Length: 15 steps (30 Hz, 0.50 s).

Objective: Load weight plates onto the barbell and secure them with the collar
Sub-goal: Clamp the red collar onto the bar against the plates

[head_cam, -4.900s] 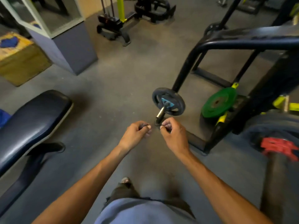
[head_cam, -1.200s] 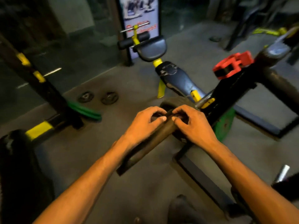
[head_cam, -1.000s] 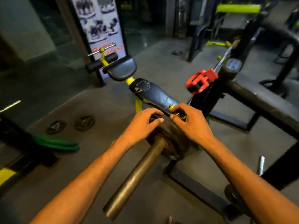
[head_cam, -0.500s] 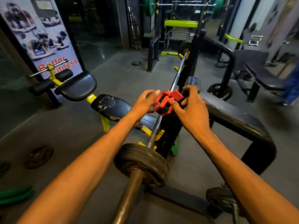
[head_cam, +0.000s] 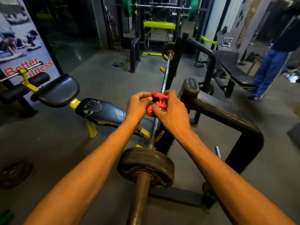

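Note:
A barbell [head_cam: 165, 78] runs away from me on a rack, its bare sleeve [head_cam: 139, 195] pointing at me. Two black weight plates [head_cam: 146, 161] sit on that sleeve, and a small plate [head_cam: 168, 48] is on the far end. A red clamp collar [head_cam: 156, 101] is in the air above the bar's shaft, beyond the near plates. My left hand [head_cam: 138, 104] grips its left side and my right hand [head_cam: 172, 109] pinches its right and lower edge. Fingers hide part of the collar.
A black rack frame [head_cam: 227, 114] curves along the right of the bar. A black and yellow bench [head_cam: 100, 111] stands at left. Loose plates [head_cam: 14, 173] lie on the floor at lower left. A person in blue trousers [head_cam: 269, 72] stands at far right.
My view has lifted from the floor to the racked bar. Both hands left the near plates, took the red collar off the rack and now hold it closer over the bar.

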Available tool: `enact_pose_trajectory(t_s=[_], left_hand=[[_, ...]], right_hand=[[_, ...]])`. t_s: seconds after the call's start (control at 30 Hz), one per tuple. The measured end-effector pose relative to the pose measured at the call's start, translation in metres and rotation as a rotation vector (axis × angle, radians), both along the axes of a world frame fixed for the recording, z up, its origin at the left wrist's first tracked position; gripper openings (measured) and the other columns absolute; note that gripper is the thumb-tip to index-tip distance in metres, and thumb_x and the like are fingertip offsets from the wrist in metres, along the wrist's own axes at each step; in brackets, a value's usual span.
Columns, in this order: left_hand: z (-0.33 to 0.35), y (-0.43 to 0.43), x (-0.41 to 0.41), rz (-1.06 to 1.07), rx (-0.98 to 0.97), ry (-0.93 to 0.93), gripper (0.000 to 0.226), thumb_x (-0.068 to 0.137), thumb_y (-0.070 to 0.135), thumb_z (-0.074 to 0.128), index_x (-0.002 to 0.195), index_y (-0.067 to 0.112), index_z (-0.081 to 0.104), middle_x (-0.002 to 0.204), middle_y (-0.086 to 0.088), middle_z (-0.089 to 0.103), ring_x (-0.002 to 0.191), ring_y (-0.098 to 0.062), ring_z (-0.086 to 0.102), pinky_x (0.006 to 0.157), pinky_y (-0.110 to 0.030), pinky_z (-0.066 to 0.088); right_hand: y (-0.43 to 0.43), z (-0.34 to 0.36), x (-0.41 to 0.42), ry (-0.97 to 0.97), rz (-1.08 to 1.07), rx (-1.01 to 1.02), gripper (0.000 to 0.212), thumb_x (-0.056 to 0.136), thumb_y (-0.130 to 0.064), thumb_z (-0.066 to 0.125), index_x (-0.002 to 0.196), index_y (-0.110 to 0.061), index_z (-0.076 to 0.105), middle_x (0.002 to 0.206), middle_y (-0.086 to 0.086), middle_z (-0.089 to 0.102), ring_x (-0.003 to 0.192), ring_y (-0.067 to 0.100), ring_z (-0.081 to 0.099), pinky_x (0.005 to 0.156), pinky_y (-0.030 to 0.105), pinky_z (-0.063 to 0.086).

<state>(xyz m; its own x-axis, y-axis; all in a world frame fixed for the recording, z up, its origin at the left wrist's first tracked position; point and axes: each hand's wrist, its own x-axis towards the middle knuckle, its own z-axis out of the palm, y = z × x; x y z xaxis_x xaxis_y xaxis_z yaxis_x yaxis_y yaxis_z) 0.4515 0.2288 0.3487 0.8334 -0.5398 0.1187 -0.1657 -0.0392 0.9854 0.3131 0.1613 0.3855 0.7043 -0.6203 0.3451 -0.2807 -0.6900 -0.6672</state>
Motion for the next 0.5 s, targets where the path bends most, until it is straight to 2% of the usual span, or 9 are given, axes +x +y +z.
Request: enact_pose_trajectory(t_s=[0.13,0.23,0.3,0.37,0.5], left_hand=[[0.005,0.063,-0.022,0.048,-0.073,0.024,0.014,0.094,0.006,0.065,0.108,0.001,0.069,0.084,-0.005,0.071,0.068,-0.003,0.068,0.067,-0.024,0.055],[-0.004,0.122,-0.046,0.007,-0.073,0.082,0.010,0.091,0.012,0.072,0.100,0.010,0.066,0.084,-0.007,0.071,0.073,-0.011,0.068,0.065,-0.026,0.054],[-0.016,0.159,-0.064,-0.028,-0.053,0.151,0.011,0.091,0.014,0.072,0.099,0.012,0.064,0.081,-0.002,0.071,0.071,-0.010,0.067,0.062,-0.024,0.054],[-0.032,0.191,-0.084,-0.070,-0.040,0.221,0.010,0.093,0.014,0.069,0.101,0.013,0.064,0.079,0.002,0.069,0.068,-0.006,0.065,0.058,-0.019,0.054],[-0.067,0.236,-0.125,-0.122,-0.031,0.340,0.031,0.088,0.023,0.071,0.112,0.005,0.064,0.089,0.000,0.072,0.077,-0.010,0.068,0.068,-0.029,0.059]], right_hand=[[0.040,0.001,-0.015,-0.051,0.119,0.106,0.044,0.087,-0.035,0.067,0.126,-0.022,0.051,0.098,-0.005,0.069,0.085,0.013,0.068,0.077,0.038,0.058],[0.068,-0.012,-0.039,-0.043,0.237,0.207,0.041,0.089,-0.030,0.071,0.126,-0.025,0.054,0.086,-0.009,0.065,0.077,0.011,0.068,0.076,0.038,0.060],[0.085,-0.027,-0.056,-0.016,0.311,0.274,0.039,0.087,-0.030,0.071,0.123,-0.030,0.055,0.084,0.001,0.068,0.074,0.021,0.069,0.074,0.049,0.060],[0.101,-0.045,-0.072,0.013,0.358,0.320,0.043,0.082,-0.034,0.070,0.122,-0.033,0.056,0.084,0.014,0.067,0.071,0.032,0.065,0.070,0.054,0.057],[0.128,-0.075,-0.108,0.007,0.368,0.491,0.053,0.073,-0.042,0.071,0.123,-0.028,0.056,0.087,0.019,0.064,0.065,0.030,0.063,0.059,0.048,0.059]])
